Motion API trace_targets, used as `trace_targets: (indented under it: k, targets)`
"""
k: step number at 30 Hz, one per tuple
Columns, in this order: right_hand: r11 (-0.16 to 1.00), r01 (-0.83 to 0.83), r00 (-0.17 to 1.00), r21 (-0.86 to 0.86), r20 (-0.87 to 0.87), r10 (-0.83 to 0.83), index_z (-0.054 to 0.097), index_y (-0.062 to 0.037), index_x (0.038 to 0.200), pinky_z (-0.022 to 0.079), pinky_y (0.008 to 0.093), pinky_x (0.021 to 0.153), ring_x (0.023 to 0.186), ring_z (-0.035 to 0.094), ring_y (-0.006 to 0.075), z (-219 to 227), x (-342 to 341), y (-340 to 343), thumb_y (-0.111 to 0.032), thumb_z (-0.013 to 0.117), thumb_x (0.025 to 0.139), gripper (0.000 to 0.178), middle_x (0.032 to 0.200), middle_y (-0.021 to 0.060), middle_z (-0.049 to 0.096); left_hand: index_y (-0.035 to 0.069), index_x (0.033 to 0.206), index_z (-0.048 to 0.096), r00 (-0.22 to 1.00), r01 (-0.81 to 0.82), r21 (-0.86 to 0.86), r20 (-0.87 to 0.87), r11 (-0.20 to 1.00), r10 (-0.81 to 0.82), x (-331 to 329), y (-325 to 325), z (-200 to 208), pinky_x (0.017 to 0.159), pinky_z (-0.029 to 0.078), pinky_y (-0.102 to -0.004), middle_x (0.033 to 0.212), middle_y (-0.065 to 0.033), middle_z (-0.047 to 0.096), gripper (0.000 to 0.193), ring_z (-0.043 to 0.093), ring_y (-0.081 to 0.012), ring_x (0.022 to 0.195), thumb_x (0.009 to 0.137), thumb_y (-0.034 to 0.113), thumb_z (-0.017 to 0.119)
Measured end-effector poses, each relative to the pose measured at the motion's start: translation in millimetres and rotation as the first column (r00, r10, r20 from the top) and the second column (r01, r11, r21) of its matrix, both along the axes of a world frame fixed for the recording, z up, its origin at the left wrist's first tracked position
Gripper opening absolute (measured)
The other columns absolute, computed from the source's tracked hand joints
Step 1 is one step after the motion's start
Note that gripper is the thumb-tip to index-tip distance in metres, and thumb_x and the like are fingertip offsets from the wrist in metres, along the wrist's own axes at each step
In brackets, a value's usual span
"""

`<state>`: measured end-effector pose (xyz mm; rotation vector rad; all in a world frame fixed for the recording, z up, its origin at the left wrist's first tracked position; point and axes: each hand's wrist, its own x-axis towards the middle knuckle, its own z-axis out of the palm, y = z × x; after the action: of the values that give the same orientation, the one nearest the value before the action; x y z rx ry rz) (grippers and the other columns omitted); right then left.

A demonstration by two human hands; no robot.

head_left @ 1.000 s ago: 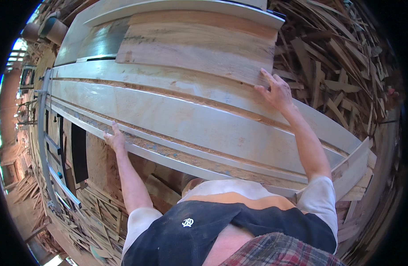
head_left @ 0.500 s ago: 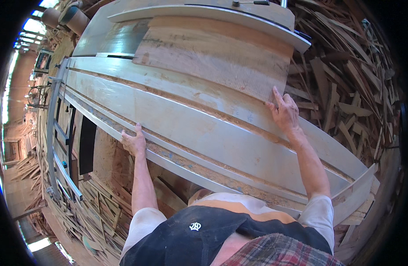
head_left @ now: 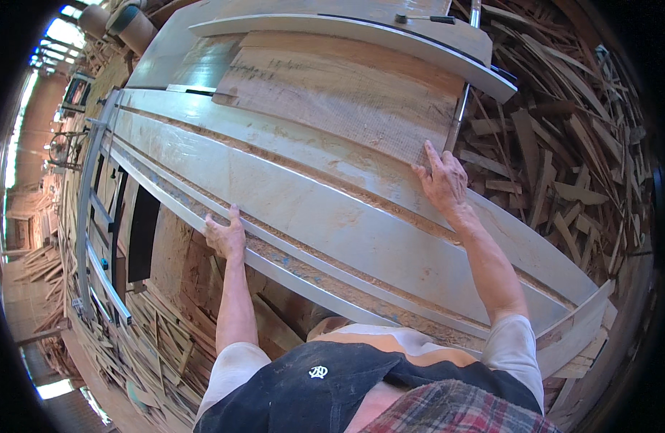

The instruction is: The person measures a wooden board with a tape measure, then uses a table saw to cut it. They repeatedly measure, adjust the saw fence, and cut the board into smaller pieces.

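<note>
A wide wooden board (head_left: 340, 94) with a rough, dusty face lies on the pale metal machine table (head_left: 296, 184). My right hand (head_left: 445, 177) is at its near right corner, index finger stretched onto the wood and thumb apart along the near edge. Other fingers of this hand are curled. My left hand (head_left: 225, 237) rests at the table's front metal rail (head_left: 303, 278), thumb stretched up and apart from the bent fingers. Along the board's far side runs a long pale fence (head_left: 361, 37).
Sawdust lines the table's grooves. A small black-handled tool (head_left: 425, 19) lies beyond the fence. Piled wood offcuts (head_left: 542, 151) fill the right side, and thin strips (head_left: 159, 343) lie at lower left. A metal frame (head_left: 94, 195) stands at the table's left end.
The board has slid left along the fence with my right hand at its corner, uncovering a metal bar at its right edge. My left hand stays at the rail; the view has shifted slightly.
</note>
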<state>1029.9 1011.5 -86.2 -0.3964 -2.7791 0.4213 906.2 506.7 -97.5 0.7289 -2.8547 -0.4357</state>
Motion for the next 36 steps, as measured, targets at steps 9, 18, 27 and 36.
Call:
trace_targets:
  k: [9, 18, 27, 36]
  targets:
    - [0.999, -0.014, 1.0, -0.03, 0.012, 0.014, 0.06, -0.0073, 0.151, 0.053, 0.0467, 0.082, 0.093, 0.066, 0.0332, -2, -45, -33, -0.041, 0.078, 0.095, 0.067, 0.098, 0.0168, 0.064, 0.008, 0.161, 0.036, 0.999, -0.02, 0.016, 0.047, 1.0, 0.019, 2, 4, 4, 0.117, 0.039, -0.0635, 0.164, -0.0339, 0.03, 0.104, 0.032, -0.0523, 0.151, 0.088, 0.072, 0.072]
    - [1.0, -0.006, 0.999, 0.027, 0.041, 0.005, 0.063, -0.0086, 0.148, 0.053, 0.0477, 0.084, 0.095, 0.071, 0.0332, 0, -108, -80, -0.045, 0.077, 0.094, 0.067, 0.101, 0.0186, 0.07, 0.009, 0.158, 0.037, 0.998, -0.004, 0.094, 0.055, 0.996, -0.002, 6, 7, 14, 0.114, 0.04, -0.0664, 0.16, -0.0325, 0.03, 0.1, 0.032, -0.0525, 0.148, 0.088, 0.068, 0.076]
    - [0.968, -0.189, 0.954, 0.168, 0.264, 0.14, 0.072, -0.0116, 0.132, 0.056, 0.0477, 0.086, 0.095, 0.073, 0.03, 48, -126, -26, -0.032, 0.071, 0.098, 0.04, 0.098, 0.0108, 0.074, -0.005, 0.151, 0.044, 0.949, 0.309, 0.23, -0.134, 0.923, -0.284, 8, -54, -17, 0.123, 0.031, -0.0551, 0.152, -0.0321, 0.043, 0.085, 0.037, -0.047, 0.148, 0.09, 0.04, 0.084]
    - [0.574, -0.537, 0.843, 0.619, 0.38, 0.379, 0.041, -0.0096, 0.162, 0.041, 0.044, 0.122, 0.149, 0.049, 0.0293, 45, -247, 37, -0.002, 0.059, 0.093, 0.072, 0.167, 0.0114, 0.045, -0.003, 0.164, 0.016, 0.975, 0.085, 0.59, -0.215, 0.803, 0.055, -224, -224, -24, 0.121, 0.039, -0.0464, 0.16, -0.0282, 0.042, 0.099, 0.045, -0.036, 0.146, 0.101, 0.043, 0.075]
